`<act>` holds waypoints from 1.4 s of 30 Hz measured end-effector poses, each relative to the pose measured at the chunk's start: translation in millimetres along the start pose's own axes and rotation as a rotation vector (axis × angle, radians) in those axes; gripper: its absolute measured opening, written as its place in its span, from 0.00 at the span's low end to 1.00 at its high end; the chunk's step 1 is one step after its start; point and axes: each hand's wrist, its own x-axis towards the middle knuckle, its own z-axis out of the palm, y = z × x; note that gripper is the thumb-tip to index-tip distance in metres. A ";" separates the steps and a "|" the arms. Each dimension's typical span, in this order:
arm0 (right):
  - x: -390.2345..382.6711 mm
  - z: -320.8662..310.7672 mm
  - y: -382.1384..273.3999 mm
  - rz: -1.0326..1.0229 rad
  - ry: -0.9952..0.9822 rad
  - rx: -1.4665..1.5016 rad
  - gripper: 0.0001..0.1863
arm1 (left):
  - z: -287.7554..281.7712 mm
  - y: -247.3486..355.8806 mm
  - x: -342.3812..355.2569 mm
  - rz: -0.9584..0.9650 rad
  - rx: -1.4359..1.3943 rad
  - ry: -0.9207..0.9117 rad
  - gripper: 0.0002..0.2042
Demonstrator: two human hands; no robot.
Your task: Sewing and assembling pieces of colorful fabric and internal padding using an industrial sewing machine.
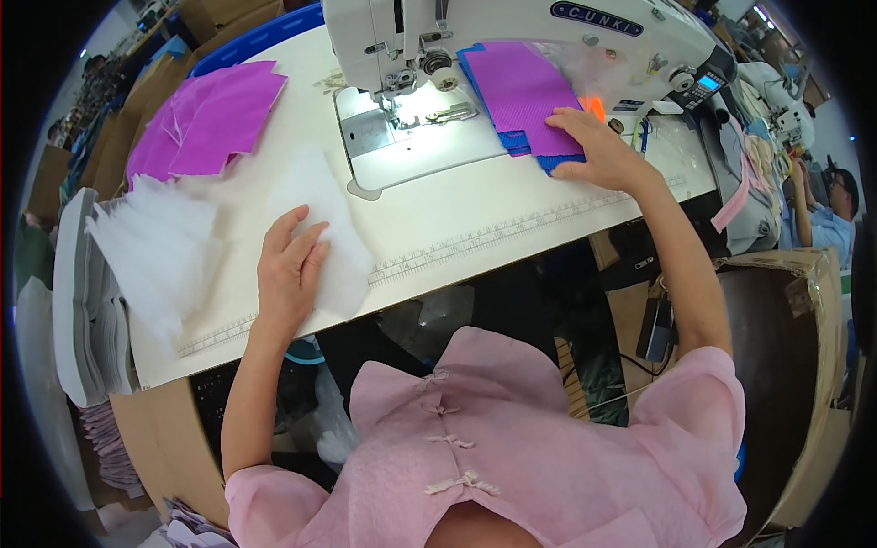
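Observation:
My left hand (pixel 290 272) rests at the near edge of a thin white wadding sheet (pixel 340 274), its fingers loosely bent and apart, gripping nothing. My right hand (pixel 603 153) lies spread on the right edge of a purple fabric stack (pixel 525 96), thumb and fingers apart. Blue mesh fabric (pixel 516 142) peeks out from under the purple pieces. That stack sits on the table beside the sewing machine's needle area (pixel 402 114), partly under the machine arm. Farther left are a fluffy white wadding pile (pixel 160 251) and purple fabric pieces (pixel 210 123).
The white sewing machine (pixel 512 27) spans the back of the table, with a small control panel (pixel 703 87) at its right. A printed ruler strip (pixel 512 236) runs along the table's front edge. A cardboard box (pixel 790 283) stands at right. Another person (pixel 827 215) sits at far right.

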 end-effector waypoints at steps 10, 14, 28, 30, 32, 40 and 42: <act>-7.9 -4.1 0.8 -0.059 -0.029 -0.126 0.30 | -10.7 13.5 16.4 0.286 -0.089 0.316 0.17; -8.4 18.3 -43.2 -0.195 0.124 0.020 0.29 | 6.0 9.5 3.6 0.158 -0.258 0.308 0.17; 45.9 63.2 -179.1 0.389 -0.227 1.814 0.32 | -7.9 44.3 -14.1 0.410 0.036 0.141 0.09; 45.1 61.4 -179.2 0.389 -0.214 1.782 0.35 | -8.1 37.9 -13.5 0.285 -0.175 -0.080 0.10; 45.5 60.8 -178.4 0.399 -0.216 1.685 0.37 | -4.7 38.6 -3.1 0.277 -0.168 0.013 0.12; 47.2 55.9 -176.5 0.344 -0.155 1.801 0.37 | 12.1 33.4 3.3 0.112 0.271 -0.222 0.26; 47.1 55.4 -176.9 0.360 -0.150 1.863 0.37 | 5.2 38.8 -0.1 0.115 0.353 -0.212 0.26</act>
